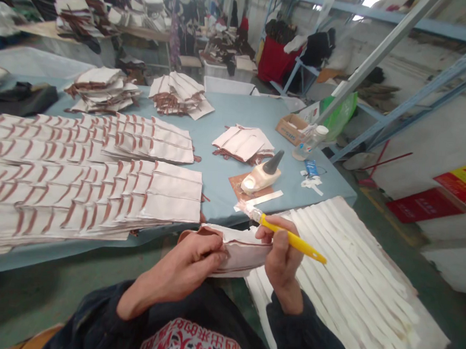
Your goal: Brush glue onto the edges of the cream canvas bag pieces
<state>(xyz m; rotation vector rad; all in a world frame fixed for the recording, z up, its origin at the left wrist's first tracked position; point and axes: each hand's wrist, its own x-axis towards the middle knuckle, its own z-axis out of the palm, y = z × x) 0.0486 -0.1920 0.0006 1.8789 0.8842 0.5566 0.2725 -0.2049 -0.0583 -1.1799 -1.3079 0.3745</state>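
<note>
My left hand (189, 264) is closed on the left end of a pale sewn piece (241, 257) with brown leather edging, held just off the table's front edge. Between the fingers of my right hand (283, 252) is a paintbrush (292, 240) with a yellow handle, its whitish bristles pointing up and left over the table. Those same fingers also touch the right end of the sewn piece. Just beyond the bristles lies a white strip (265, 197), beside a cut-open plastic bottle (259, 179) with a dark cap, holding something white, on a brown board (238, 184).
Overlapping rows of similar pieces (171, 191) cover the blue table's left side. Behind stand stacks (243, 142) of them. Long white strips (342, 267) lie on a board at right. A carton (292, 128) and clear bottle (304, 147) stand near a slanted metal post (372, 62).
</note>
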